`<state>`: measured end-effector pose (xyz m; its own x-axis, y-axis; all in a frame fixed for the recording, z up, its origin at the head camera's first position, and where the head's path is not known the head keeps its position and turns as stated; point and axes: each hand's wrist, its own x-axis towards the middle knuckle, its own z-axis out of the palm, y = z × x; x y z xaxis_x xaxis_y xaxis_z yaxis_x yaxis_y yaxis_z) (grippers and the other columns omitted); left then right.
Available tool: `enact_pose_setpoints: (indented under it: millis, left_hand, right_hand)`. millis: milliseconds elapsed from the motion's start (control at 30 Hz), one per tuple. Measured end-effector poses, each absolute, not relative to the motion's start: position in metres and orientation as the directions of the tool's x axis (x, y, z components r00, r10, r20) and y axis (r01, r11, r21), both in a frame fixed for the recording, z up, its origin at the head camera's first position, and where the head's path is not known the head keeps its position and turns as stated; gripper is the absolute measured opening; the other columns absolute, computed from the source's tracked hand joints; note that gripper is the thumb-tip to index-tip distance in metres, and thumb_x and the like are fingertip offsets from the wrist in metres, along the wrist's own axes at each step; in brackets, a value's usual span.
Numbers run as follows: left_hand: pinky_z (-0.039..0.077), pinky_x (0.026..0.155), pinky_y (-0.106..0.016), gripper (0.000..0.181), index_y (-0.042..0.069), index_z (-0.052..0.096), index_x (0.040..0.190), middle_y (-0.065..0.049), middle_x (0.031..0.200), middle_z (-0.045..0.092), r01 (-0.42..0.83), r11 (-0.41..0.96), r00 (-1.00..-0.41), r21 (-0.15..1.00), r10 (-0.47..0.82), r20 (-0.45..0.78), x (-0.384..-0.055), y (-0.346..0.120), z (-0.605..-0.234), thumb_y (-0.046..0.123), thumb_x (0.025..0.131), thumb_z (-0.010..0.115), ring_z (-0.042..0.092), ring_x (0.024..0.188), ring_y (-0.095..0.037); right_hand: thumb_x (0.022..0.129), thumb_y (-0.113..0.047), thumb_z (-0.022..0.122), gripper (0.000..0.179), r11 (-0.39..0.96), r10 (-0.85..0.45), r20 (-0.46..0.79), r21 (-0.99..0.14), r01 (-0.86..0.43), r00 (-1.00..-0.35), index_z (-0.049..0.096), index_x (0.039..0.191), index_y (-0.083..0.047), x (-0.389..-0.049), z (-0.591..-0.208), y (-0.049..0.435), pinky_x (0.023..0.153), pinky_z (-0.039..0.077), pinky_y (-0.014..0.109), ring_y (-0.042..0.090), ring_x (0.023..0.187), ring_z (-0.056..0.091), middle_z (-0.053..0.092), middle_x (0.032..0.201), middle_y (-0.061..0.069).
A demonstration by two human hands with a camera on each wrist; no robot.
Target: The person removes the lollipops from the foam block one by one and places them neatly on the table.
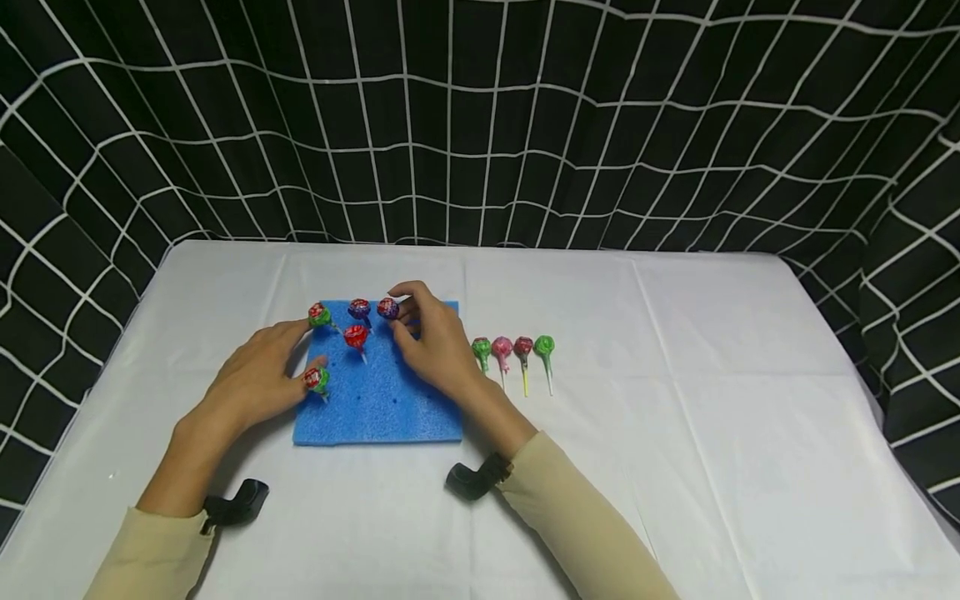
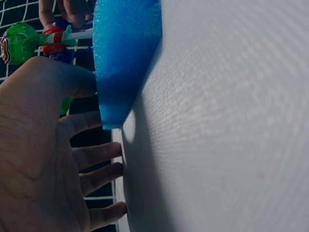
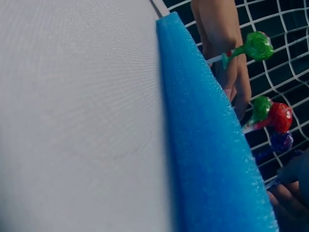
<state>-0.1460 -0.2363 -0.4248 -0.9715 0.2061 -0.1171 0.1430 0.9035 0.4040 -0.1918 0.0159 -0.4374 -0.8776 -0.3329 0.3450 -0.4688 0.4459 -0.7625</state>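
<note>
Pinching the rightmost purple lollipop with the nearer right hand, just leftward of its palm, over the blue foam's far part; probably holding the stick near upright, though hiding its tip. Resting the loosely spread left hand at the left edge, gripping nothing.

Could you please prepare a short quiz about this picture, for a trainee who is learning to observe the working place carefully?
1. How many lollipops can be seen lying on the white table, to the right of the blue foam?
2. True or false: the red lollipop stands with its stick in the foam.
3. Which one does the right hand hold by its fingers? a) the pink lollipop; b) a purple lollipop; c) the red lollipop.

Key: 1. Four. 2. True. 3. b.
</note>
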Motion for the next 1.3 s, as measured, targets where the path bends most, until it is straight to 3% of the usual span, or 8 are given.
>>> enact_pose_setpoints:
  millis: [267, 600, 1033, 1300]
  left_hand:
    - [0.028, 0.125, -0.072, 0.069, 0.0, 0.04, 0.16, -0.029, 0.164, 0.043, 0.136, 0.904, -0.973, 0.406, 0.2, -0.118, -0.146, -0.235, -0.426, 0.037, 0.105, 0.058, 0.036, 0.153, -0.052]
    - [0.027, 0.126, -0.072, 0.069, 0.0, 0.04, 0.16, -0.028, 0.164, 0.043, 0.133, 0.902, -0.974, 0.411, 0.196, -0.115, -0.145, -0.233, -0.423, 0.037, 0.104, 0.059, 0.035, 0.154, -0.052]
    - [0.028, 0.125, -0.072, 0.069, 0.0, 0.041, 0.16, -0.029, 0.164, 0.043, 0.145, 0.901, -0.972, 0.408, 0.206, -0.11, -0.145, -0.235, -0.424, 0.038, 0.105, 0.059, 0.035, 0.154, -0.052]
    - [0.028, 0.125, -0.073, 0.068, 0.0, 0.041, 0.16, -0.029, 0.164, 0.043, 0.139, 0.898, -0.972, 0.418, 0.204, -0.115, -0.144, -0.233, -0.424, 0.037, 0.105, 0.058, 0.034, 0.154, -0.052]
  right_hand:
    - [0.098, 0.001, 0.069, 0.032, 0.396, -0.289, 0.371, -0.793, -0.463, -0.882, 0.062, 0.129, -0.003, -0.19, -0.433, 0.019, 0.086, 0.065, 0.028, 0.024, 0.097, 0.074, 0.077, 0.106, 0.016]
    - [0.098, 0.0, 0.068, 0.034, 0.368, -0.283, 0.391, -0.799, -0.476, -0.876, 0.06, 0.132, -0.003, -0.186, -0.424, 0.027, 0.087, 0.067, 0.036, 0.027, 0.1, 0.075, 0.076, 0.109, 0.017]
    - [0.097, 0.0, 0.07, 0.036, 0.364, -0.294, 0.367, -0.81, -0.459, -0.882, 0.059, 0.132, -0.003, -0.178, -0.423, 0.046, 0.084, 0.066, 0.03, 0.026, 0.098, 0.075, 0.075, 0.107, 0.017]
    - [0.098, 0.0, 0.07, 0.035, 0.375, -0.289, 0.353, -0.814, -0.444, -0.89, 0.061, 0.131, -0.004, -0.17, -0.42, 0.058, 0.085, 0.067, 0.035, 0.025, 0.098, 0.073, 0.075, 0.106, 0.016]
